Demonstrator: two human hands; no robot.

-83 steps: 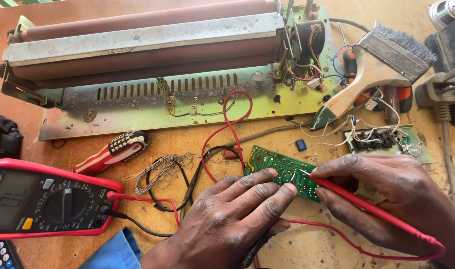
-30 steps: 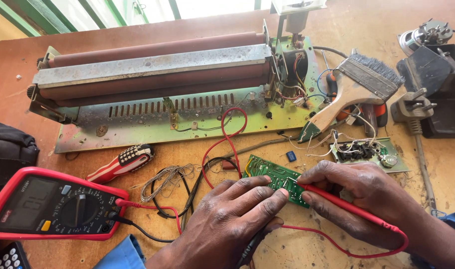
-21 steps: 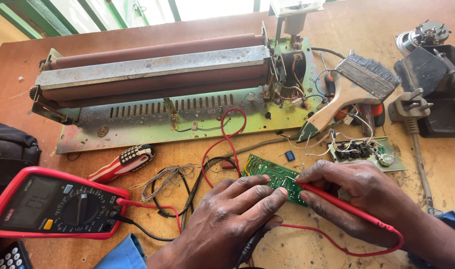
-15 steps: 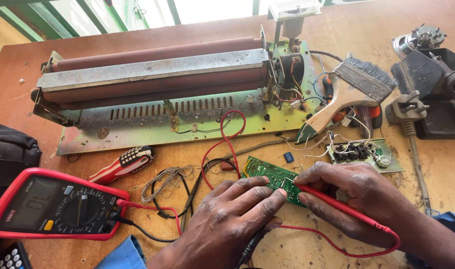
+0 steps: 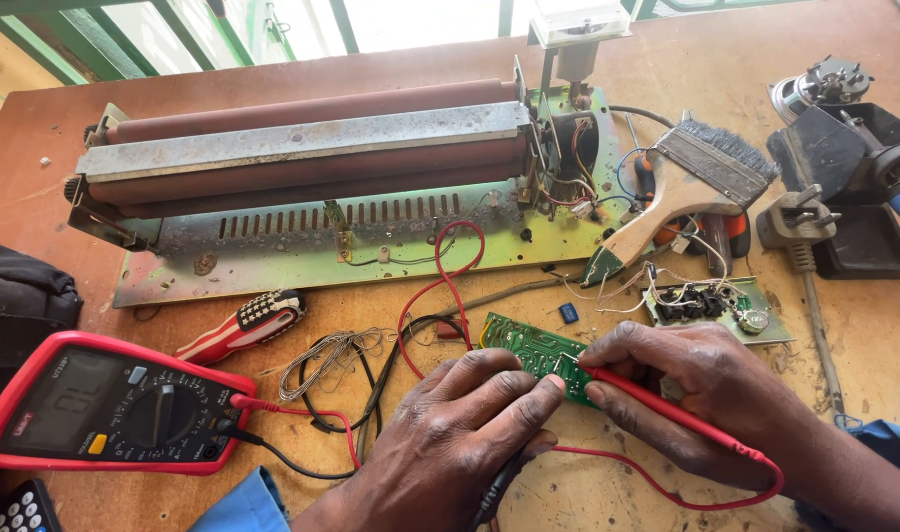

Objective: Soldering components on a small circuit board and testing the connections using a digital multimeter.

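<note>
**Inspector A:** Status of both hands?

**Inspector B:** Right hand [image 5: 711, 394] pinches the red test probe [image 5: 657, 406] pen-fashion, tip resting on the near edge of the small green circuit board [image 5: 536, 352]. Left hand [image 5: 469, 429] lies on the desk [image 5: 174, 79], fingers pressed together against the board's lower edge. A black lead runs out from under it; whether it grips the black probe, I cannot tell.

**Inspector A:** Location of the board?

**Inspector B:** Flat on the desk between the two hands, just in front of the long roller chassis [image 5: 322, 187]. A second small board [image 5: 716, 307] with loose wires sits just beyond the right hand, below a paintbrush [image 5: 686, 192].

**Inspector A:** Meter?

**Inspector B:** Red multimeter [image 5: 105, 414] at the left, well apart, both leads plugged in, display lit.

**Inspector A:** Step in hand?

**Inspector B:** In my judgement, probing a point on the board, contact made. The next move calls for steady tip pressure while the eyes shift left to the display; a slipped tip could bridge neighbouring joints.
</note>
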